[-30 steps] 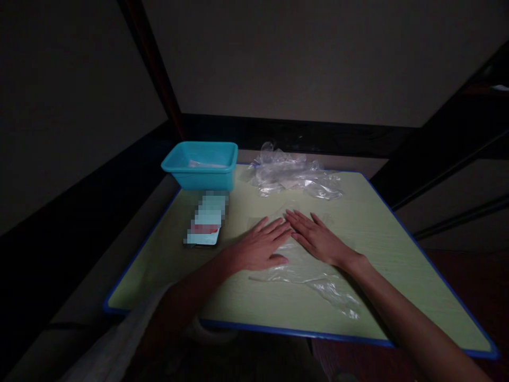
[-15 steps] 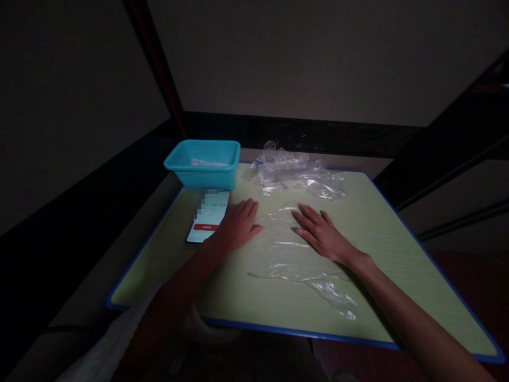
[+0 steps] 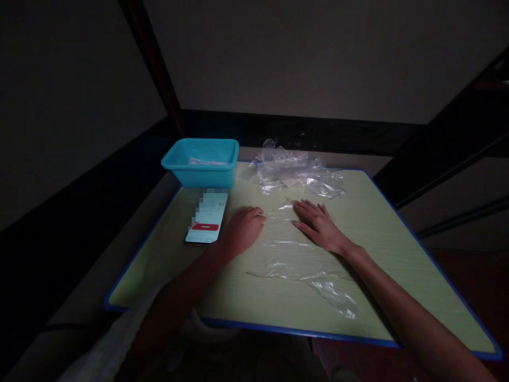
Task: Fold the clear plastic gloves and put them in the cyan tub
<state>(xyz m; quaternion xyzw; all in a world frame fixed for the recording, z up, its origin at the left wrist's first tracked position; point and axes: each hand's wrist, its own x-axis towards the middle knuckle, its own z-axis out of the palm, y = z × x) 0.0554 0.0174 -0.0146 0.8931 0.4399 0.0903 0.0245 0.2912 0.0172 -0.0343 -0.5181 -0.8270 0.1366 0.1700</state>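
Observation:
A thin, clear plastic piece (image 3: pixel 290 254) lies spread on the table, with a crumpled strip trailing toward the near edge. I cannot tell whether it is a bag or a glove. At its upper left edge, my left hand (image 3: pixel 244 225) has its fingers curled together, closed on the plastic. My right hand (image 3: pixel 320 225) rests nearly flat on the right part of the plastic, fingers stretched out and thumb apart. Farther back lies a crumpled heap of similar clear plastic (image 3: pixel 296 172).
A phone (image 3: pixel 207 217) with a lit screen lies just left of my left hand. Behind it a blue plastic basket (image 3: pixel 204 178) stands at the far left corner, with something pale inside. The table (image 3: pixel 397 286) has a blue rim, and dark walls surround it.
My left fingers were stretched out flat; now they are curled at the plastic's edge. My right hand has shifted slightly up and left, still flat.

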